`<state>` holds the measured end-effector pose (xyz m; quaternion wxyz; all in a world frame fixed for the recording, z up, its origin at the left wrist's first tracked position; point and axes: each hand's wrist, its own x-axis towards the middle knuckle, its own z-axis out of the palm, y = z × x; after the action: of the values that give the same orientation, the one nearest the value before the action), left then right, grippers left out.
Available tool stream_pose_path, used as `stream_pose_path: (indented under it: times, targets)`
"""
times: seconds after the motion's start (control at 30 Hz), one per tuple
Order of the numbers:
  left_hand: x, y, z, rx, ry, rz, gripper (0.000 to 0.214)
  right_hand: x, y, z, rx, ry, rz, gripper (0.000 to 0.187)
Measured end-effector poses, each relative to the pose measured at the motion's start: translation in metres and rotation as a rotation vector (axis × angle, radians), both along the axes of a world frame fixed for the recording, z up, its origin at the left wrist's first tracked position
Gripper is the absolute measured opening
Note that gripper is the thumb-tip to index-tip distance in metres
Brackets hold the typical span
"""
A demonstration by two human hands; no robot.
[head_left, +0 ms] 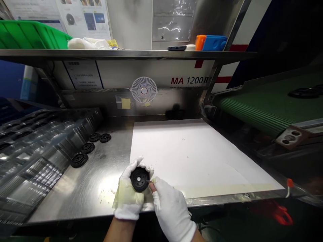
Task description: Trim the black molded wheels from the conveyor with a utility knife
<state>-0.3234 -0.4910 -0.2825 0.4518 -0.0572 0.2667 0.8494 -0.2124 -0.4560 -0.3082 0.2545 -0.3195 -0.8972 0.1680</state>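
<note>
My left hand (130, 193), in a white glove with a yellowish layer over the palm, is closed round a black ribbed disc (139, 178) with a light centre hole. The disc's round face is turned up toward me. My right hand (170, 208), also gloved in white with a bare thumb tip, pinches a small thin pointed blade (148, 182). Its tip meets the disc's right edge. Most of the tool is hidden inside the fingers. Left of my hands, several similar black discs (79, 160) lie on the metal table.
Stacked clear plastic trays (52, 161) holding black discs stand at the left. White paper (191, 154) covers the table's right part. Behind it are a small fan (144, 90) and a shelf (141, 53) with a green bin (32, 35). A green conveyor belt (272, 104) carries discs at right.
</note>
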Motion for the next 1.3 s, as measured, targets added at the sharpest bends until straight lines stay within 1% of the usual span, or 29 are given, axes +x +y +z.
stream_pose_path:
  times: [0.1,0.2,0.27,0.37,0.43,0.57,0.67,0.77,0.8,0.87,0.93,0.97,1.07,1.17,1.23,1.3]
  targets:
    - [-0.005,0.0,0.003,0.001,-0.021,0.091,0.008,-0.01,-0.011,0.0,-0.015,-0.001,0.021,0.023]
    - [-0.013,-0.009,0.009,0.005,-0.004,0.163,0.015,-0.025,-0.023,0.001,-0.026,0.003,0.056,0.023]
    - [-0.022,-0.019,0.013,-0.01,-0.001,0.139,0.026,-0.035,-0.028,0.004,0.0,0.011,0.076,0.024]
    - [-0.04,-0.032,0.017,-0.001,0.012,0.0,0.036,-0.048,-0.028,0.012,0.023,0.051,0.085,0.024]
    - [-0.052,-0.036,0.018,0.018,0.034,-0.025,0.033,-0.055,-0.027,0.018,0.002,0.062,0.081,0.022]
    - [-0.068,-0.033,0.019,0.021,0.017,0.051,0.014,-0.072,-0.032,0.021,-0.016,0.022,0.057,0.023]
    - [-0.072,-0.031,0.021,0.058,-0.009,0.097,0.009,-0.084,-0.041,0.019,0.009,0.014,0.031,0.027]
    - [-0.073,-0.035,0.023,0.057,0.066,0.179,0.017,-0.09,-0.048,0.021,0.023,0.026,0.014,0.026]
    - [-0.072,-0.037,0.025,0.047,0.102,0.172,0.022,-0.09,-0.048,0.023,0.025,0.032,0.011,0.026]
    - [-0.072,-0.04,0.028,0.024,0.14,0.068,0.032,-0.086,-0.046,0.027,0.024,0.041,0.007,0.027]
    - [-0.071,-0.042,0.031,0.019,0.103,-0.056,0.037,-0.079,-0.042,0.032,0.017,0.046,0.005,0.027]
    - [-0.07,-0.042,0.032,0.023,0.073,-0.078,0.037,-0.076,-0.04,0.034,0.01,0.045,-0.002,0.027]
    - [-0.062,-0.038,0.036,0.037,0.035,-0.012,0.022,-0.066,-0.038,0.037,0.009,0.009,-0.036,0.025]
    - [-0.049,-0.036,0.039,0.052,0.027,0.044,0.012,-0.06,-0.046,0.037,0.017,-0.02,-0.056,0.025]
    - [-0.039,-0.038,0.04,0.068,0.036,0.104,0.013,-0.054,-0.053,0.036,0.022,-0.01,-0.039,0.024]
    - [-0.028,-0.043,0.041,0.078,0.08,0.181,0.022,-0.047,-0.058,0.037,0.039,0.013,-0.014,0.023]
